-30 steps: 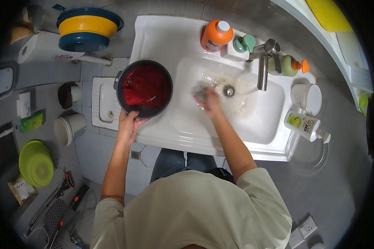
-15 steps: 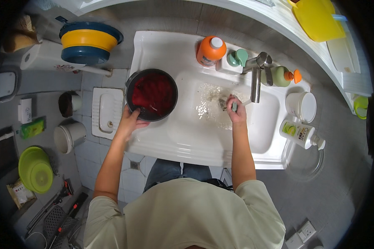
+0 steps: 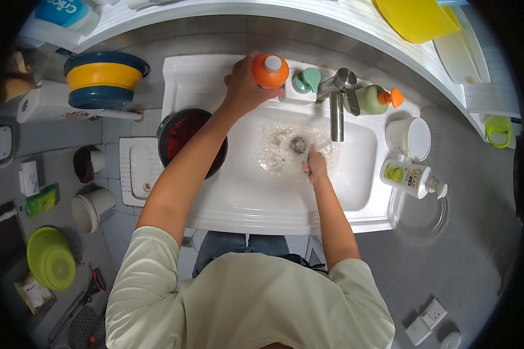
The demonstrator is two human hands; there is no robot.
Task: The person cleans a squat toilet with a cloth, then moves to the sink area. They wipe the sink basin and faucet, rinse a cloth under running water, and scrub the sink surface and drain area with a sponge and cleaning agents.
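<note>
At the back of the white sink (image 3: 256, 203), my left hand (image 3: 244, 87) has its fingers wrapped round an orange bottle (image 3: 276, 74) with a whitish cap. My left forearm passes over a dark round pot (image 3: 164, 136) with something deep red in it, hiding part of the pot. Down in the basin, my right hand (image 3: 315, 165) is closed beside the drain (image 3: 297, 145), under the metal faucet (image 3: 336, 119). A small greyish thing shows at its fingers, too little to name. A thin pale streak, apparently water, runs between the faucet and this hand; rippling water covers the basin floor.
Behind the basin stand a white bottle with a green pump (image 3: 307, 80) and a green bottle with an orange pump (image 3: 374, 100). A white tub (image 3: 410, 139) and a white pump bottle (image 3: 407, 179) sit on the right rim. A curved white shelf (image 3: 262, 23) overhangs the back.
My left hand has left the pot's rim and moved back and right onto the orange bottle. My right hand has shifted slightly toward me in the basin, uncovering the drain. The view has shifted a little.
</note>
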